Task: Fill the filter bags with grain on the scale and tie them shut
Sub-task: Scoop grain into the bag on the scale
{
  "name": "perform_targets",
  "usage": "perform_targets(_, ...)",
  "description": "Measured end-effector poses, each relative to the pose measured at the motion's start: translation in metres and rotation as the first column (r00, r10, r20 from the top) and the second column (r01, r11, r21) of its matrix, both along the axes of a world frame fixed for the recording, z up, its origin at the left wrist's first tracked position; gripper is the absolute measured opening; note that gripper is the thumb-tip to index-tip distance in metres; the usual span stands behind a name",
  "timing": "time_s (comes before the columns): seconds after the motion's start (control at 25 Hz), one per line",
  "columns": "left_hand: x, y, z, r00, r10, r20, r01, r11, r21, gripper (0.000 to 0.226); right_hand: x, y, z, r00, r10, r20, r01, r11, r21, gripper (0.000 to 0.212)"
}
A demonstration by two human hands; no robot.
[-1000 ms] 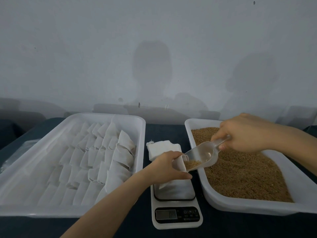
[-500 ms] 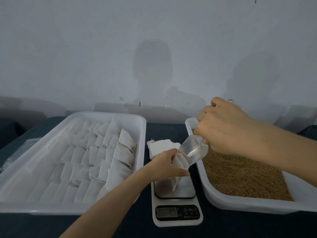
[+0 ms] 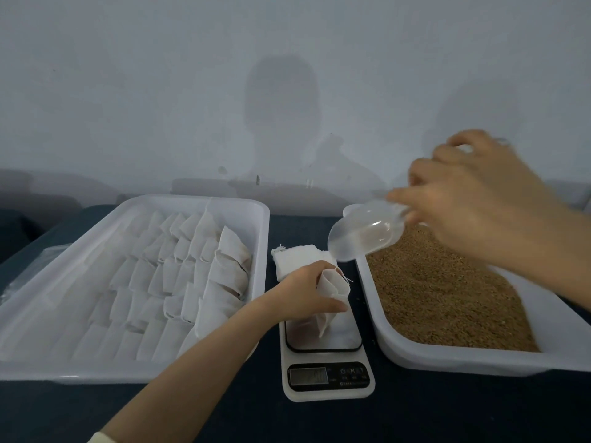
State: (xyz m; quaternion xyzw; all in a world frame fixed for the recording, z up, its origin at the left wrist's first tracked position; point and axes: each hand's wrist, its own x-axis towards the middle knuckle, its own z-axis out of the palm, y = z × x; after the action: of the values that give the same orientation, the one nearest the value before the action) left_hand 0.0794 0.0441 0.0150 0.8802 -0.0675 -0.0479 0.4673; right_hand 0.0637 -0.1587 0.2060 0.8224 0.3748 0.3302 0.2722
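My left hand [image 3: 303, 290] grips a white filter bag [image 3: 332, 290] by its open mouth, the bag standing on the plate of the small white scale [image 3: 326, 378]. My right hand [image 3: 473, 199] holds a clear plastic scoop [image 3: 364, 235] by its handle, raised and tilted above the near-left corner of the grain tray [image 3: 447, 356]. The scoop looks empty and hangs apart from the bag, up and to its right. Brown grain [image 3: 447, 295] fills that tray.
A large white tray [image 3: 134, 372] on the left holds several rows of filled filter bags [image 3: 179, 270]. A stack of empty bags [image 3: 297, 259] lies behind the scale. Everything stands on a dark table [image 3: 415, 417] against a pale wall.
The scoop tipped its grain into the bag, then my right hand lifted it up and to the right, away from the bag mouth. My left hand kept its grip on the bag.
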Motion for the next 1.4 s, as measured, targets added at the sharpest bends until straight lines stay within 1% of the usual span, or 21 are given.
perform_targets(0.08, 0.000, 0.000, -0.001, 1.000, 0.002, -0.004, -0.002, 1.000, 0.002, 0.060, 0.017, -0.032, -0.004, 0.999, -0.026, 0.031, 0.021, 0.989, 0.149, 0.024)
perform_targets(0.2, 0.001, 0.000, -0.003, 1.000, 0.002, -0.003, -0.002, 1.000, 0.019, 0.062, 0.039, -0.074, -0.027, 0.991, -0.125, -0.052, 0.133, 0.964, 0.232, 0.033)
perform_targets(0.32, 0.002, 0.001, -0.003, 1.000, 0.003, -0.009, -0.003, 1.000, 0.031, 0.063, 0.052, -0.106, -0.062, 0.965, -0.197, -0.174, 0.236, 0.941, 0.241, 0.034)
perform_targets(0.4, 0.001, 0.000, -0.002, 1.000, 0.000, -0.009, 0.001, 0.999, 0.041, 0.064, 0.055, -0.120, -0.082, 0.954, -0.217, -0.206, 0.263, 0.936, 0.233, 0.037)
perform_targets(0.48, 0.001, 0.000, -0.002, 1.000, 0.000, -0.008, 0.001, 0.999, 0.037, 0.064, 0.055, -0.124, -0.099, 0.952, -0.223, -0.207, 0.269, 0.937, 0.225, 0.043)
perform_targets(0.64, 0.000, 0.001, -0.001, 1.000, 0.005, -0.011, -0.004, 0.999, 0.037, 0.064, 0.052, -0.116, -0.127, 0.942, -0.215, -0.257, 0.279, 0.927, 0.249, 0.042)
perform_targets(0.76, 0.001, 0.001, -0.002, 1.000, 0.005, 0.001, -0.005, 1.000, 0.024, 0.062, 0.049, -0.105, -0.141, 0.954, -0.148, -0.260, 0.218, 0.940, 0.264, 0.046)
perform_targets(0.88, 0.003, 0.002, -0.005, 1.000, 0.001, 0.006, -0.001, 1.000, 0.019, 0.061, 0.048, -0.101, -0.152, 0.941, -0.124, -0.314, 0.225, 0.925, 0.307, 0.041)
perform_targets(0.96, 0.004, 0.002, -0.006, 1.000, -0.005, 0.010, 0.004, 1.000, 0.024, 0.060, 0.050, -0.108, -0.156, 0.903, -0.166, -0.397, 0.312, 0.889, 0.337, 0.035)
perform_targets(1.04, 0.005, 0.003, -0.008, 1.000, -0.007, 0.014, 0.007, 1.000, 0.027, 0.059, 0.053, -0.117, -0.161, 0.819, -0.233, -0.525, 0.435, 0.848, 0.302, 0.033)
perform_targets(1.08, 0.005, 0.003, -0.008, 1.000, -0.009, 0.016, 0.008, 1.000, 0.029, 0.059, 0.054, -0.122, -0.162, 0.772, -0.241, -0.589, 0.480, 0.828, 0.290, 0.033)
perform_targets(1.12, 0.005, 0.003, -0.009, 1.000, -0.010, 0.015, 0.010, 0.999, 0.030, 0.060, 0.055, -0.125, -0.164, 0.725, -0.224, -0.651, 0.516, 0.803, 0.298, 0.033)
perform_targets(1.2, 0.006, 0.003, -0.009, 1.000, -0.010, 0.013, 0.010, 0.999, 0.031, 0.061, 0.053, -0.129, -0.163, 0.638, -0.134, -0.758, 0.571, 0.743, 0.349, 0.034)
perform_targets(1.32, 0.006, 0.003, -0.010, 1.000, -0.007, 0.017, 0.007, 1.000, 0.028, 0.061, 0.050, -0.134, -0.163, 0.587, -0.008, -0.809, 0.599, 0.677, 0.427, 0.037)
perform_targets(1.4, 0.007, 0.003, -0.009, 1.000, -0.006, 0.018, 0.006, 1.000, 0.027, 0.061, 0.048, -0.136, -0.162, 0.550, 0.030, -0.834, 0.620, 0.654, 0.433, 0.037)
